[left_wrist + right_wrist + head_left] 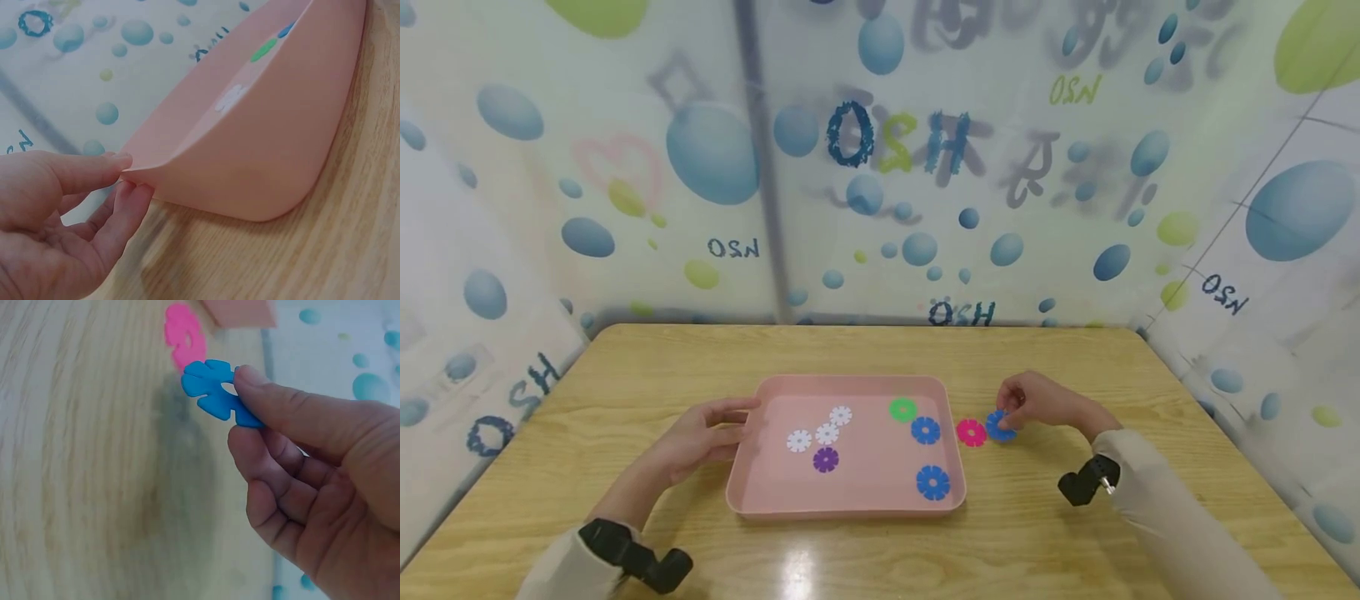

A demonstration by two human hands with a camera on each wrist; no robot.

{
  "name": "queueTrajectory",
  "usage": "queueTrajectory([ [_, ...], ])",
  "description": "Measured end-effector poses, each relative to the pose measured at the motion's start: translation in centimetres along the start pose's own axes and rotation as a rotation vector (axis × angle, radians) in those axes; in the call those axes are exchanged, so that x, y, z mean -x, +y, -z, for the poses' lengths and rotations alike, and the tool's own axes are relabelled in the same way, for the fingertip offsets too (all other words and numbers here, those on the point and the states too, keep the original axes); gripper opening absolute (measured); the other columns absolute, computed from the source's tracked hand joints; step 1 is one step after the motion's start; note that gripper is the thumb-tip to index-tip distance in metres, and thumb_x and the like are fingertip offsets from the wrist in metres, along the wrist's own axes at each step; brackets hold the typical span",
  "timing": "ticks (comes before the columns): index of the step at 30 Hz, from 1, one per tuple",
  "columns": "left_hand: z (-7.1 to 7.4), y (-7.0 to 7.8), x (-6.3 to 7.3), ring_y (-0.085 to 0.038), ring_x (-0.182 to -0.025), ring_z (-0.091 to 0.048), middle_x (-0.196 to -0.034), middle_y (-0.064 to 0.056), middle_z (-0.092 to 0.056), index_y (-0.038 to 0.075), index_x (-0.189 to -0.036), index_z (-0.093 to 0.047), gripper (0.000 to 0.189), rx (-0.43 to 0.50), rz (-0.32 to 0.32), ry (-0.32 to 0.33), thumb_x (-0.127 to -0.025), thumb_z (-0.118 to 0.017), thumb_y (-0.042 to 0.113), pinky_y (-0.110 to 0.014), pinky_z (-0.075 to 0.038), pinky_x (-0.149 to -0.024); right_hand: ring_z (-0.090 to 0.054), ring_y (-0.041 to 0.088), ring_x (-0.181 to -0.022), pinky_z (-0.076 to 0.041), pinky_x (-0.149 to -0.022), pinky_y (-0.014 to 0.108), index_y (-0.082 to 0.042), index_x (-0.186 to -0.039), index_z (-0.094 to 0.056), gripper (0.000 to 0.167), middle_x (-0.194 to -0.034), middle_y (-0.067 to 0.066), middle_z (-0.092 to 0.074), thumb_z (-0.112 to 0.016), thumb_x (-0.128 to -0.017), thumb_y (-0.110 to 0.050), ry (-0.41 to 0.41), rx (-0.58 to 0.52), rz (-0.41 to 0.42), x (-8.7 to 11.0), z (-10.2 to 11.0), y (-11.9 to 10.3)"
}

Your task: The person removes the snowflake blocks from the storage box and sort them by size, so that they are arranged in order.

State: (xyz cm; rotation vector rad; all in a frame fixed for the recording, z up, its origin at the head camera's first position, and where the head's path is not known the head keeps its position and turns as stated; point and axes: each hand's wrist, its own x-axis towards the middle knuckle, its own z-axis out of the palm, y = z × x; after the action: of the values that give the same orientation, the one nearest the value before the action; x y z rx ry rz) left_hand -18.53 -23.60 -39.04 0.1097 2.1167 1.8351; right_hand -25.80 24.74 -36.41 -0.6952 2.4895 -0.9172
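Note:
My left hand (706, 437) pinches the upper left corner of the pink tray (850, 507); the left wrist view shows thumb and fingers on its rim. Right of the tray, my right hand (1037, 400) pinches a blue snowflake disc (212, 394) between thumb and fingers, above the table. A hot-pink snowflake disc (972, 432) lies on the table between that hand and the tray. Inside the tray are white discs (799, 441), a purple disc (826, 459), a green disc (903, 409) and two blue discs (932, 482).
The tray stands on a wooden table (850, 554). Behind and at both sides hangs a patterned cloth (865, 250) with bubbles and letters. A black camera mount is strapped to each wrist.

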Motion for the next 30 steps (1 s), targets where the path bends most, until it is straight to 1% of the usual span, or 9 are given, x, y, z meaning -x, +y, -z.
queueTrajectory([
  [5, 0.0, 0.0, 0.0, -0.025, -0.102, -0.056, -0.130, -0.029, -0.034, -0.007, -0.137, -0.033, 0.053, -0.002, 0.001, 0.000, -0.091, -0.056, 0.006, -0.035, -0.051, -0.084, -0.046, 0.016, -0.065, -0.043, -0.056, 0.024, 0.000, -0.084, -0.059, 0.021, -0.070, 0.002, -0.051, -0.074, -0.077, -0.013, 0.012, -0.037, -0.022, 0.1, -0.3, 1.5],
  [13, 0.0, 0.0, 0.0, -0.023, -0.101, -0.057, -0.131, -0.030, -0.032, -0.008, -0.137, -0.032, 0.054, 0.010, -0.003, -0.006, -0.091, -0.056, 0.005, -0.034, -0.051, -0.084, -0.048, 0.014, -0.064, -0.043, -0.056, 0.022, 0.003, -0.085, -0.062, 0.021, -0.069, 0.002, -0.055, -0.074, -0.078, -0.013, 0.012, -0.058, -0.040, -0.3, -0.8, 2.8],
  [16, 0.0, 0.1, 0.1, -0.022, -0.101, -0.057, -0.131, -0.030, -0.032, -0.008, -0.138, -0.032, 0.054, 0.009, -0.002, -0.005, -0.091, -0.056, 0.006, -0.034, -0.050, -0.085, -0.048, 0.015, -0.064, -0.043, -0.056, 0.022, 0.003, -0.085, -0.062, 0.021, -0.069, 0.002, -0.056, -0.074, -0.077, -0.013, 0.008, -0.057, -0.049, -0.4, -0.9, 3.0],
  [24, -0.1, 0.0, 0.1, -0.022, -0.102, -0.056, -0.131, -0.030, -0.032, -0.008, -0.137, -0.032, 0.054, 0.012, -0.005, -0.003, -0.091, -0.056, 0.006, -0.034, -0.050, -0.085, -0.047, 0.014, -0.064, -0.044, -0.058, 0.023, 0.000, -0.085, -0.062, 0.018, -0.069, 0.001, -0.055, -0.073, -0.078, -0.012, -0.001, -0.009, -0.058, -0.6, -0.9, 3.0],
  [30, -0.1, 0.0, 0.1, -0.024, -0.103, -0.056, -0.131, -0.031, -0.032, -0.008, -0.138, -0.031, 0.053, 0.010, -0.001, -0.004, -0.092, -0.055, 0.005, -0.034, -0.050, -0.085, -0.046, 0.015, -0.063, -0.041, -0.056, 0.023, 0.000, -0.087, -0.061, 0.019, -0.068, 0.000, -0.051, -0.072, -0.079, -0.014, -0.012, -0.027, -0.061, -0.7, -0.8, 3.3],
])
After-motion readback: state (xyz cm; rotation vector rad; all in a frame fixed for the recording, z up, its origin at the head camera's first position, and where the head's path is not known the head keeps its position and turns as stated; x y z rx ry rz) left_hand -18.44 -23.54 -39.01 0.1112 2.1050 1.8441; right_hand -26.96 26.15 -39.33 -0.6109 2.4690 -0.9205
